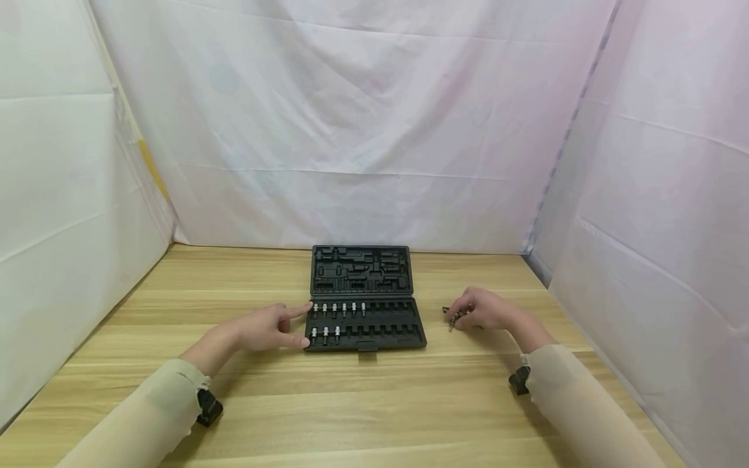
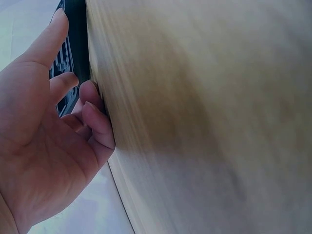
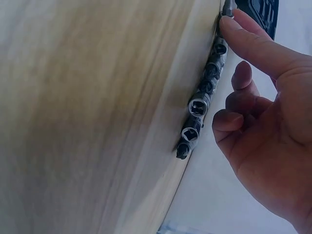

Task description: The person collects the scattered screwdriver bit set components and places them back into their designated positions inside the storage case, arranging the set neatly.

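Note:
A black socket-set case (image 1: 393, 341) lies open on the table. Several silver bit sockets (image 1: 344, 309) fill the left part of its upper row, and three stand at the left of the lower row. My left hand (image 1: 266, 328) touches the case's left edge, index finger and thumb stretched apart, the other fingers curled in. To the right of the case, my right hand (image 1: 482, 310) pinches a bit socket (image 3: 228, 8) between thumb and index finger. Below those fingertips in the right wrist view, a cluster of loose bit sockets (image 3: 198, 106) lies on the table, partly hidden by the hand in the head view.
The case's raised lid (image 1: 361, 270), with moulded recesses, leans toward the back. A latch (image 1: 368, 348) juts from the front edge. White cloth (image 1: 351, 130) hangs behind and at both sides of the wooden table (image 1: 363, 416).

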Action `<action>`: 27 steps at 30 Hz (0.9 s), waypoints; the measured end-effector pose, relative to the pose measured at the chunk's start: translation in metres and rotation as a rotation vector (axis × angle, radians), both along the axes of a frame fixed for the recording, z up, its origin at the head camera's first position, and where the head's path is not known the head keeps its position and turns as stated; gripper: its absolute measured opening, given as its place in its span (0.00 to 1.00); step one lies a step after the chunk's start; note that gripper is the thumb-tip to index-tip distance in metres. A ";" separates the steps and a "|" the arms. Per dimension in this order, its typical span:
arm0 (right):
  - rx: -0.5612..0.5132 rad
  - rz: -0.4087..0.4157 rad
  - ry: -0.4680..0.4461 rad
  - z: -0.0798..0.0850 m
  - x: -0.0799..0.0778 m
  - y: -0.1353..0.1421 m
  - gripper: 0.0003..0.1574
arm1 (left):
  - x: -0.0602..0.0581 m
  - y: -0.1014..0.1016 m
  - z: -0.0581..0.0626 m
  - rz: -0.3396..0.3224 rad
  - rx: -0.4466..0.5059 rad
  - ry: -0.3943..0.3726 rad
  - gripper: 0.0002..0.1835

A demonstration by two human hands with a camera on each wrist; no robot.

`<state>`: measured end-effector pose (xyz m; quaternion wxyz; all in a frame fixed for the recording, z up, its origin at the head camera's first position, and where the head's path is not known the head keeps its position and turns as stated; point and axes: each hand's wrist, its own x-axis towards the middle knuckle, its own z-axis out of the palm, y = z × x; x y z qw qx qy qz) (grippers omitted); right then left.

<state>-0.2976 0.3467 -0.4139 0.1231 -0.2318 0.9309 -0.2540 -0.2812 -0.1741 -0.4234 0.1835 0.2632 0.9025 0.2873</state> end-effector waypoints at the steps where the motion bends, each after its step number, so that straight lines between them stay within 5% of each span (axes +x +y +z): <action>1: 0.006 0.003 0.004 0.000 0.000 -0.001 0.13 | 0.000 0.000 0.000 0.000 -0.001 0.002 0.50; 9: 0.048 -0.035 0.022 -0.001 0.002 -0.007 0.08 | -0.001 0.000 -0.002 0.004 0.000 -0.004 0.50; 27: -0.071 -0.107 0.057 0.012 0.002 -0.040 0.10 | 0.004 0.002 0.002 0.029 0.001 -0.015 0.51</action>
